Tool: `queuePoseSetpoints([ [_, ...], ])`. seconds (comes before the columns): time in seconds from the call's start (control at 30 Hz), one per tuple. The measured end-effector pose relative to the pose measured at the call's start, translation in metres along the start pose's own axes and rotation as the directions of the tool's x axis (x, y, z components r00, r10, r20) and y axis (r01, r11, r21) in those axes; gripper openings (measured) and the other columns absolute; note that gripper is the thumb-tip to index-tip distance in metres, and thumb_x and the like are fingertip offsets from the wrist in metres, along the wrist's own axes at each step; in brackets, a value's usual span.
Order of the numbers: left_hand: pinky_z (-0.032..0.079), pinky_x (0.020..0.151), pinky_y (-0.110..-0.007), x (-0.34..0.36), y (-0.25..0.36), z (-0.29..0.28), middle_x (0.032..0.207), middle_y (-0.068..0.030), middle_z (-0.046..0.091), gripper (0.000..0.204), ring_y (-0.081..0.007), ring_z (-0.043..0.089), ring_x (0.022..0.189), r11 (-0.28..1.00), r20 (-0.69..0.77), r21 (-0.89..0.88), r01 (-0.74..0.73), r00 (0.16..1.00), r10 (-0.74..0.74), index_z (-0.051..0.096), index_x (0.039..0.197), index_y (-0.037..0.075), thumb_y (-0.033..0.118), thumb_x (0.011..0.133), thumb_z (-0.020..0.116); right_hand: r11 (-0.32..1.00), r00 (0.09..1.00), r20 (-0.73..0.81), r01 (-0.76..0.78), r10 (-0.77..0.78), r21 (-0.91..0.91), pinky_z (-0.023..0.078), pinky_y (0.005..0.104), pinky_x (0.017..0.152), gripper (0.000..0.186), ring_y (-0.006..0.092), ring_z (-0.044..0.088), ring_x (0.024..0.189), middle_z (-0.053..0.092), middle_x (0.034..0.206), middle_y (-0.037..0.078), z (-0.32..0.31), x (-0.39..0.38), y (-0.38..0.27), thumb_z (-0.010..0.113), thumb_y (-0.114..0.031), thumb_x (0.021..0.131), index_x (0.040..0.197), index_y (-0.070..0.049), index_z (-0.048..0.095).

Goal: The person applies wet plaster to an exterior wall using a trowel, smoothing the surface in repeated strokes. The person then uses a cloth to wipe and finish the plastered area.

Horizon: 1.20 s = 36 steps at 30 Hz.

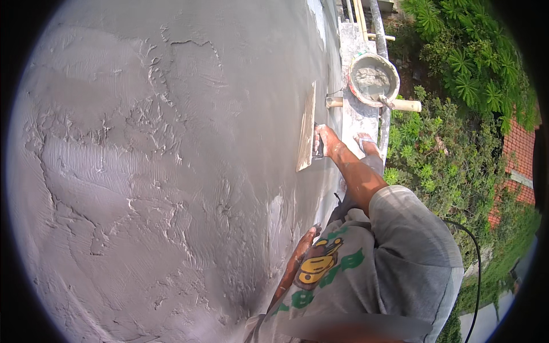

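Note:
My right hand (327,141) is closed round the dark handle of a plastering trowel (306,128). The trowel's long, flat, mortar-smeared blade stands edge-on to my view, beside the wet grey plaster wall (229,103); whether its whole face touches cannot be made out. Close to the wall and lower in view, my left hand (311,233) shows only in part, next to my shirt. Something small and dark appears at its fingertips, but the fingers are mostly hidden. Smooth plaster lies near the trowel, while rough ridges and cracks mark the surface farther left.
A round bucket (373,80) of wet mortar rests on a narrow, splattered plank (360,117), with a foot (367,143) on it. Scaffold poles (407,106) run beside and under the plank. Past its edge, green trees (457,74) and a red tiled roof (519,148) lie below.

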<state>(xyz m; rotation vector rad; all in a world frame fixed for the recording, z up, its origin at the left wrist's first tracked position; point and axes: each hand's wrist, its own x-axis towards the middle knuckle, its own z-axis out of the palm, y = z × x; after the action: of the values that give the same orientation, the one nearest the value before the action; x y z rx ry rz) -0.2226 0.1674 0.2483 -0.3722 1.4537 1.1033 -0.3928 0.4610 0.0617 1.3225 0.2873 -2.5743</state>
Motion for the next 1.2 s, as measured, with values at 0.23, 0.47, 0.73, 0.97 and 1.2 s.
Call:
queuePoseSetpoints([
  [0.23, 0.029, 0.112, -0.037, 0.006, 0.003, -0.003, 0.145, -0.0141, 0.044, 0.064, -0.0228, 0.043, 0.132, 1.0, 0.038, 0.021, 0.016, 0.999, -0.017, 0.035, 0.147, 0.005, 0.051, 0.102, 0.038, 0.853, 0.861, 0.297, 0.479, -0.413, -0.205, 0.038, 0.0323, 0.037, 0.007, 0.0126, 0.04, 0.04, 0.044, 0.062, 0.002, 0.12, -0.138, -0.079, 0.051, -0.003, 0.077, 0.074, -0.008, 0.047],
  [0.47, 0.029, 0.112, -0.037, 0.004, 0.016, 0.009, 0.145, -0.0144, 0.043, 0.064, -0.023, 0.043, 0.132, 0.995, 0.099, 0.088, -0.043, 0.994, 0.034, 0.035, 0.147, 0.005, 0.051, 0.102, 0.038, 0.674, 0.739, 0.521, 0.644, -0.426, -0.363, 0.036, 0.0283, 0.039, 0.003, 0.0095, 0.045, 0.041, 0.046, 0.053, 0.001, 0.144, -0.265, 0.002, 0.056, -0.004, 0.074, 0.075, -0.003, 0.053],
  [0.73, 0.03, 0.111, -0.037, 0.056, 0.007, -0.008, 0.145, -0.0146, 0.045, 0.063, -0.0233, 0.043, 0.133, 0.982, 0.154, 0.037, -0.185, 0.972, 0.177, 0.035, 0.148, 0.008, 0.051, 0.102, 0.036, 0.795, 0.659, 0.528, 0.604, -0.537, 0.055, 0.044, 0.027, 0.047, 0.037, 0.0113, 0.054, 0.052, 0.058, 0.067, 0.004, 0.113, -0.279, 0.026, 0.055, -0.011, 0.081, 0.116, 0.005, 0.057],
  [0.97, 0.028, 0.111, -0.043, 0.052, -0.019, -0.022, 0.146, -0.0141, 0.044, 0.065, -0.0266, 0.04, 0.136, 0.926, 0.102, 0.175, -0.334, 0.942, 0.32, 0.031, 0.149, 0.009, 0.054, 0.102, 0.033, 0.698, 0.671, 0.197, 0.7, -0.715, 0.152, 0.056, 0.0444, 0.084, 0.032, 0.0283, 0.067, 0.09, 0.067, 0.104, 0.016, -0.008, -0.263, -0.09, 0.044, -0.024, 0.097, 0.113, -0.003, 0.061],
  [1.2, 0.031, 0.11, -0.037, 0.067, -0.053, -0.018, 0.14, -0.0159, 0.051, 0.06, -0.0275, 0.044, 0.133, 0.799, 0.027, 0.53, -0.282, 0.948, 0.317, 0.046, 0.141, 0.008, 0.052, 0.1, 0.04, 0.637, 0.686, -0.172, 0.723, -0.707, 0.268, 0.037, 0.0307, 0.046, 0.018, 0.0137, 0.039, 0.048, 0.036, 0.057, -0.003, -0.105, -0.246, -0.043, 0.042, -0.015, 0.09, 0.072, -0.015, 0.044],
])
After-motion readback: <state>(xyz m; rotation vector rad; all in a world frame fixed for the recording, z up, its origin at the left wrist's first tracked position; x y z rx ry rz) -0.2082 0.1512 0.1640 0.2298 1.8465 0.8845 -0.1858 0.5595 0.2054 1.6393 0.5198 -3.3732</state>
